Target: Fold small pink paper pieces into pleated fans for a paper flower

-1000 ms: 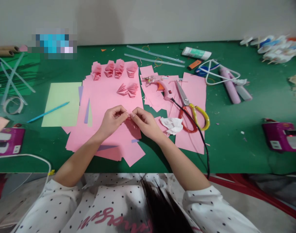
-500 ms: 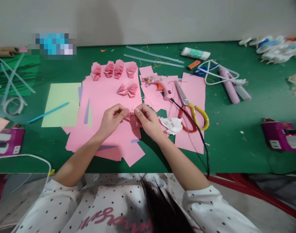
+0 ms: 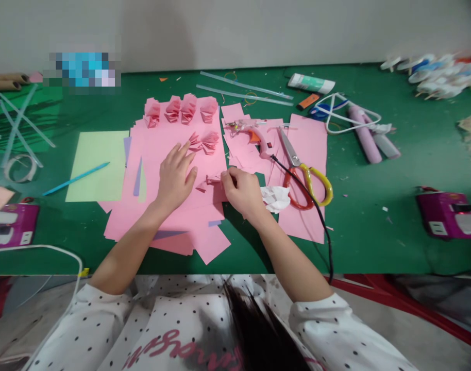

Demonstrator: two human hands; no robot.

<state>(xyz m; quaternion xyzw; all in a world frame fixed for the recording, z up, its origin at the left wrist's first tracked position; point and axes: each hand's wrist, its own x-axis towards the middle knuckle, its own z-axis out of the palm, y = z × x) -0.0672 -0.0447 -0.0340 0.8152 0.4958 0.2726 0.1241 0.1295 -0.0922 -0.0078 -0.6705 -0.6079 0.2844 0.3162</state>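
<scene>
Pinching pleated paper (image 3: 212, 180), axis sideways, pointing left

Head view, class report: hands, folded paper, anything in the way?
Right hand pinching folded pink paper. Left hand open near pleated bow, contact unclear. Crumpled white wad close beside right hand.

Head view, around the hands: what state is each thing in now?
Left hand, open, fingers spread
Right hand, grip shut on the paper
Pleated pink paper, held
Scissors, lying flat, blades together
Glue gun, on its side, power unclear
White tissue, crumpled
</scene>
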